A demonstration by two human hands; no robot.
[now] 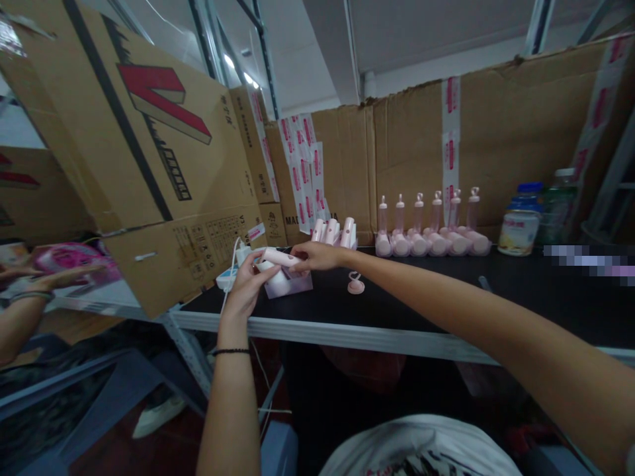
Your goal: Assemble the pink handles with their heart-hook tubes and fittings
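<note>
My left hand (249, 284) is closed around a white and pale pink device with a cylinder-shaped top (278, 256), held above the near left part of the black table. My right hand (317, 256) pinches the right end of that cylinder, its fingertips partly hidden. Just below sits a small lavender tray (297, 285), and the device overlaps it in view. Behind my right hand stand several similar pink cylinders (333, 231). A small pink piece with a heart-shaped loop (356, 285) lies on the table under my right forearm.
Along the back is a row of pink devices with clear tubes and ring-topped caps (429, 238). A white jar with a blue lid (520, 228) and a green bottle (559, 205) stand at right. Cardboard walls (407, 152) enclose the table (421, 297). Another person's hand (82, 274) shows far left.
</note>
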